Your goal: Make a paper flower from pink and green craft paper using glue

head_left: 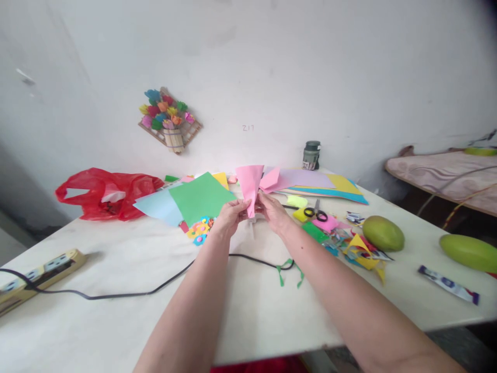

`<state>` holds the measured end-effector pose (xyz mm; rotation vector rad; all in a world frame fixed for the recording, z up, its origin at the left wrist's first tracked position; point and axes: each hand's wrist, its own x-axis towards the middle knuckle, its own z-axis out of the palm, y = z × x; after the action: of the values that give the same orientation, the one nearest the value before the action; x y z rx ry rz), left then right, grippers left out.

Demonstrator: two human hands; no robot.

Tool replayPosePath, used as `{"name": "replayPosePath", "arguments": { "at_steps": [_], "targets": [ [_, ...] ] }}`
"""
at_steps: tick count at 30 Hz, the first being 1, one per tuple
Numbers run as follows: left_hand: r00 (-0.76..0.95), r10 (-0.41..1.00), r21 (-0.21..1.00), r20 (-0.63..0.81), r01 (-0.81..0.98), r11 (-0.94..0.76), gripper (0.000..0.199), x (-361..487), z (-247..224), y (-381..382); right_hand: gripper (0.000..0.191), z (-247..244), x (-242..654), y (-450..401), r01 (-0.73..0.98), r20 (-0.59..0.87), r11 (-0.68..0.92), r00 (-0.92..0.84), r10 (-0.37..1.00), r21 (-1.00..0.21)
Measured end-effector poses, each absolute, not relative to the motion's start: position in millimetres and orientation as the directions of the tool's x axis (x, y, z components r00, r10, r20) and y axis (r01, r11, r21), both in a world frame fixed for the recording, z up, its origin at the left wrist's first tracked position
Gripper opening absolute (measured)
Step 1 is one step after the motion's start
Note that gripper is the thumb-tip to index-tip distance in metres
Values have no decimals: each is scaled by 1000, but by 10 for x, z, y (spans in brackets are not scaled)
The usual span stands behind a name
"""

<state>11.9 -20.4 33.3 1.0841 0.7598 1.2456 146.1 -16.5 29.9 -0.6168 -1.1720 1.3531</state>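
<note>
A piece of pink paper [249, 181], wide at the top and gathered narrow below, stands upright between my two hands over the middle of the table. My left hand [232, 215] grips its narrow lower part from the left, thumb in front. On the other side my right hand [273, 210] pinches it, with the fingertips partly hidden behind the paper. Behind my right hand is another folded pink paper [271, 180]. Green paper [202, 198] lies beyond my left hand, with small paper flowers [200, 228] near its edge. Black-handled scissors [316, 212] rest right of my right hand.
A red plastic bag [112, 194] sits at the back left. A power strip [42, 277] and black cable [128, 296] lie in front. Paper scraps [363, 251], a green mango [383, 233] and a glue tube [448, 285] are at right. A dark jar [311, 155] stands by the wall.
</note>
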Motion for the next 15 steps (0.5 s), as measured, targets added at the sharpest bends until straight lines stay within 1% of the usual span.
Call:
{"name": "replayPosePath", "arguments": {
  "at_steps": [5, 15],
  "targets": [
    [212, 974, 939, 80, -345, -2, 26, 149, 352, -228, 40, 284, 1409, -182, -382, 274, 209, -125, 953, -900],
    [213, 971, 948, 111, -314, -40, 24, 182, 363, -244, 38, 346, 1378, -232, -365, 270, 237, -41, 962, -900]
  ]
}}
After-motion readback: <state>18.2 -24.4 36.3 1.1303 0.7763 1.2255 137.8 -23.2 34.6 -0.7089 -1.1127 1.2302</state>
